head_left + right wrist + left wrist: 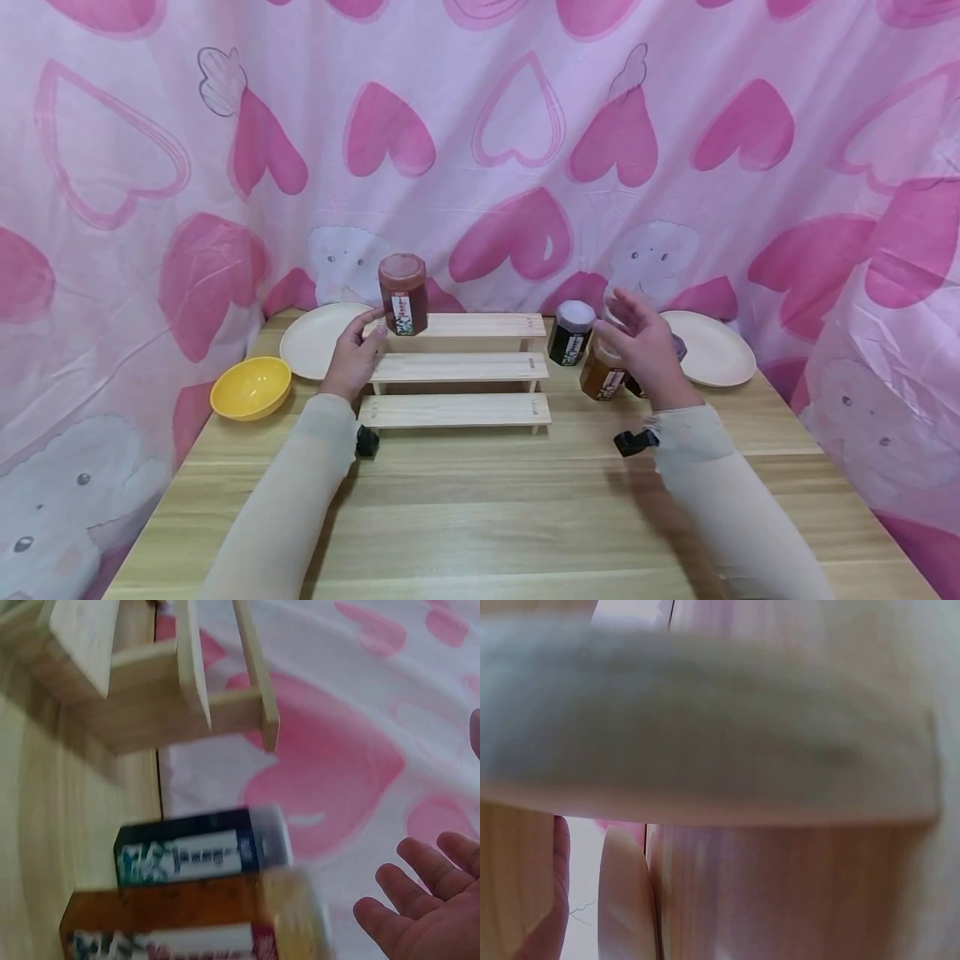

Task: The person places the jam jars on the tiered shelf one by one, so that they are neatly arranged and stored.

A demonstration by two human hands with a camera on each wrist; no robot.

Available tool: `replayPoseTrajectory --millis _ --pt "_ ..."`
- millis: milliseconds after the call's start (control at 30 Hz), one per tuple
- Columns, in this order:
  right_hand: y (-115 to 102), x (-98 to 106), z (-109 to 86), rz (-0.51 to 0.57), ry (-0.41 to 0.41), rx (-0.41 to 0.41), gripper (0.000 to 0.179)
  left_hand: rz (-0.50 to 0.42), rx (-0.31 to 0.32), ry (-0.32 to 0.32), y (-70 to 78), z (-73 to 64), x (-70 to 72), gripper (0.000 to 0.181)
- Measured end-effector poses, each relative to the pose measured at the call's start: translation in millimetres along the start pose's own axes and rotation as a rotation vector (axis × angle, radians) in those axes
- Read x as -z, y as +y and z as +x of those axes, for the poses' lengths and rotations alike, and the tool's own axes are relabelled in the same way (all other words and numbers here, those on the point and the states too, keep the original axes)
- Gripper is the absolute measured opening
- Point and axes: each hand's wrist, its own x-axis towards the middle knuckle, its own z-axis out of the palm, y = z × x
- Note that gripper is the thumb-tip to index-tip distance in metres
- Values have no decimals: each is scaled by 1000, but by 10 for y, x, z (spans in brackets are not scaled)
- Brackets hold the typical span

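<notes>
A reddish-brown jar (pixel 402 296) with a white label appears upright at the left end of the top step of a wooden three-step rack (pixel 461 367). My left hand (pixel 356 354) is at its left side, fingertips at the edge; whether they reach behind it is hidden. My right hand (pixel 641 346) is raised over a group of jars right of the rack, fingers extended. Beside it are a dark jar (pixel 570 337) with a pale lid and an amber jar (pixel 602 375). More jars are partly hidden behind this hand. Spread fingers (pixel 416 896) show in the right wrist view.
A yellow bowl (pixel 251 389) sits at the left, near a white plate (pixel 296 342). Another white plate (pixel 716 350) lies behind the right hand. A heart-patterned curtain (pixel 517 233) borders the wooden table (pixel 480 517). Blurred boards cover much of the left wrist view.
</notes>
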Motion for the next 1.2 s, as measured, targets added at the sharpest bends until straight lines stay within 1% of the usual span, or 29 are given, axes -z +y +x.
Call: replayPoseTrajectory --millis 200,267,467,733,1000,1200 --pt "127 109 -50 -78 42 -36 90 -9 6 -1 3 -7 -4 49" --pt "168 123 -63 -87 51 -41 89 -10 9 1 -7 -4 -4 49" --pt "268 141 -73 -80 68 -17 88 4 -2 14 -38 12 5 48" --pt "349 145 -102 -65 60 -26 90 14 0 9 -37 19 -2 49" --pt "406 134 -124 -110 37 -99 97 1 19 -4 2 -2 2 50" --pt "496 112 -119 -111 31 -71 99 5 18 -1 -17 6 10 50"
